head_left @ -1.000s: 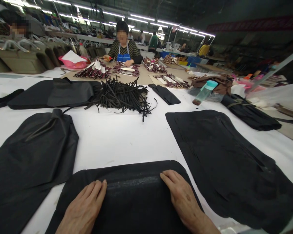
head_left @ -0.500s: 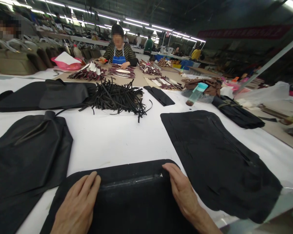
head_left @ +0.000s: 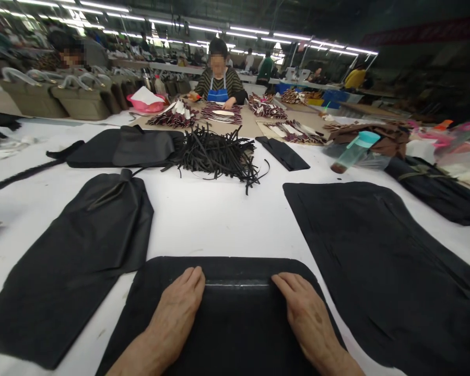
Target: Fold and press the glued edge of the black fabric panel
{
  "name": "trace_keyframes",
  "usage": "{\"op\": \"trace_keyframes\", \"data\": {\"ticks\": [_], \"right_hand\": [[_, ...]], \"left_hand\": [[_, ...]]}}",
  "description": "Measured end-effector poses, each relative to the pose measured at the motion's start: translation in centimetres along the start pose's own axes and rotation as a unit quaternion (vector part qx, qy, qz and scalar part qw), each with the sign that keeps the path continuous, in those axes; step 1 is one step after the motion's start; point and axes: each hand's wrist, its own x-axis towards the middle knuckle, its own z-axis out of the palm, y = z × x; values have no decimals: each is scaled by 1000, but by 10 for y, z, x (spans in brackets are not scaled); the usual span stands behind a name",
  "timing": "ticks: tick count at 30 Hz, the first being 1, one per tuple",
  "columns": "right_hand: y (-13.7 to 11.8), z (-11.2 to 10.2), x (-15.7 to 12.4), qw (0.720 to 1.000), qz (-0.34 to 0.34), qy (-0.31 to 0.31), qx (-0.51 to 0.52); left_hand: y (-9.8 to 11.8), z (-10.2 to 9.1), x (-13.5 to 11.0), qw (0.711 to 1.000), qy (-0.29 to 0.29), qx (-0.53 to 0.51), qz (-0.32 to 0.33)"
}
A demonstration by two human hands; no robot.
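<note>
A black fabric panel (head_left: 235, 324) with rounded corners lies flat on the white table (head_left: 215, 224) right in front of me. My left hand (head_left: 176, 313) presses flat on it, fingers together and stretched toward its far edge. My right hand (head_left: 307, 318) lies flat on it too, fingers extended. Between my fingertips runs a shiny strip (head_left: 237, 284) along the panel's folded far edge. Neither hand grips anything.
A black fabric piece (head_left: 74, 256) lies to the left and a stack of black panels (head_left: 387, 266) to the right. A heap of black straps (head_left: 219, 154) lies farther back, and a teal-capped bottle (head_left: 352, 151) stands beyond the stack at the right. A person in a blue apron (head_left: 218, 83) works at the far end.
The view has swung, so everything sits further right in frame. My left hand has slid inward along the panel's edge, so my hands are closer together.
</note>
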Motion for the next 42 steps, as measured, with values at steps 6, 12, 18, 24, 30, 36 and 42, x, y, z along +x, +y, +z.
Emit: {"op": "trace_keyframes", "data": {"ticks": [6, 12, 18, 24, 30, 36, 42], "right_hand": [[-19, -7, 12, 997, 2, 42, -61], [-68, -7, 22, 1000, -13, 25, 14], [-102, 8, 36, 997, -45, -38, 57], [-110, 21, 44, 998, -35, -49, 23], [-111, 20, 48, 998, -44, -44, 23], [-112, 20, 45, 994, -111, 14, 17], [-112, 19, 48, 993, -110, 32, 6]], "left_hand": [[-19, -11, -2, 994, 64, -62, -56], [-8, -10, -7, 992, 36, -117, -11], [-11, -13, -9, 992, 14, -120, -21], [-16, -18, -10, 992, 5, -127, -22], [-15, -17, -10, 990, 2, -140, -28], [-19, -11, -10, 988, 13, -144, -45], [-17, -15, -11, 982, 62, -176, -21]]}}
